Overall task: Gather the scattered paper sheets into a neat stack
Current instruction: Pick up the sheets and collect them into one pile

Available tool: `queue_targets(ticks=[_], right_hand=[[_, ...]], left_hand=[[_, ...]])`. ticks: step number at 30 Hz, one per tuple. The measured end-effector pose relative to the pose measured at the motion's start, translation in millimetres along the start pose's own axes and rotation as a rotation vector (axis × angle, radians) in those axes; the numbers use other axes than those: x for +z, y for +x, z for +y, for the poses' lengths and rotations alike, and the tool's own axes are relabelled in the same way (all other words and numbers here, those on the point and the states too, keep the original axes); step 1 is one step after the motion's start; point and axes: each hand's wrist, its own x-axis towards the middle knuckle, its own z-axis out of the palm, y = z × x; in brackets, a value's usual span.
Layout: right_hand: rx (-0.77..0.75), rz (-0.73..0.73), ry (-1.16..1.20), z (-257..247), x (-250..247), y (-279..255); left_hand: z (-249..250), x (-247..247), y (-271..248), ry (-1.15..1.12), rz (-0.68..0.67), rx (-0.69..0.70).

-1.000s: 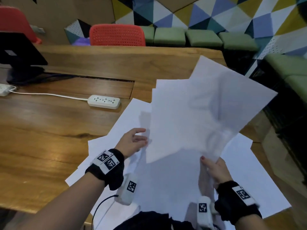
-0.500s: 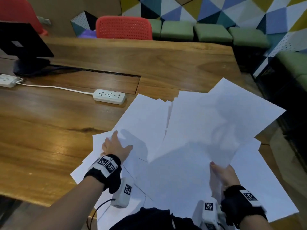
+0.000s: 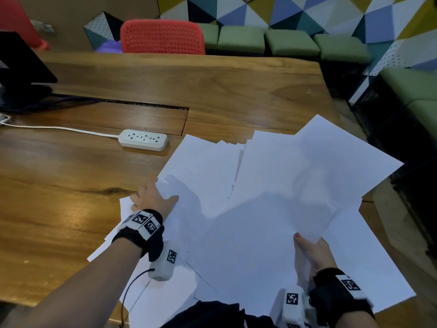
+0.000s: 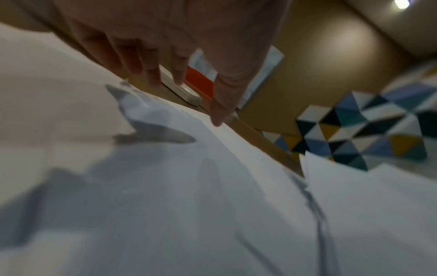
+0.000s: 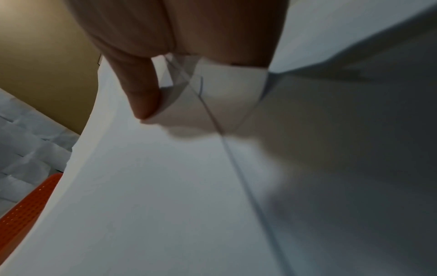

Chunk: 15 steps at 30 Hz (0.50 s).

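Wooden and broad, the bench (image 3: 71, 176) fills the head view, with a red chair (image 3: 163, 36) and green cushions at twelve o'clock and a white power strip (image 3: 143, 139) at ten o'clock. Scattered paper sheets (image 3: 236, 245) overlap in a loose fan from the middle toward four o'clock, some hanging past the near edge. At eight o'clock the left hand (image 3: 151, 200) lies spread on the outermost sheets, probably to pin or slide them inward. At five o'clock the right hand (image 3: 312, 252) pinches the near corner of a held bundle (image 3: 307, 176), which reaches toward two o'clock, likely as the core of the stack.

From the left wrist, the left hand (image 4: 179, 56) shows straight, parted fingers pointing down at the paper sheets (image 4: 212, 196); blur hides whether the tips touch. The power strip (image 4: 182, 89) sits just beyond.

From the right wrist, the right hand (image 5: 170, 37) presses its thumb (image 5: 141, 97) onto the held bundle (image 5: 165, 186), whose corner edges curl between thumb and fingers.
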Motion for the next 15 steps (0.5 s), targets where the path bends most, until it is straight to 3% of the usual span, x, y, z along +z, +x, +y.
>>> queue_targets(ticks=[2, 5, 8, 12, 15], right_hand=[[0.008, -0.002, 0.015, 1, -1, 0], [0.014, -0.001, 0.023, 3, -1, 1], [0.025, -0.001, 0.017, 4, -4, 4], [0.033, -0.007, 0.002, 5, -5, 5], [0.028, -0.011, -0.005, 4, -4, 4]], left_hand=[[-2, -2, 0, 0.164, -0.035, 0.087], [-3, -8, 9, 0.250, -0.096, 0.084], [5, -16, 13, 0.024, -0.199, 0.043], [9, -19, 3, -0.266, -0.259, 0.123], [5, -22, -6, -0.150, -0.417, 0.197]])
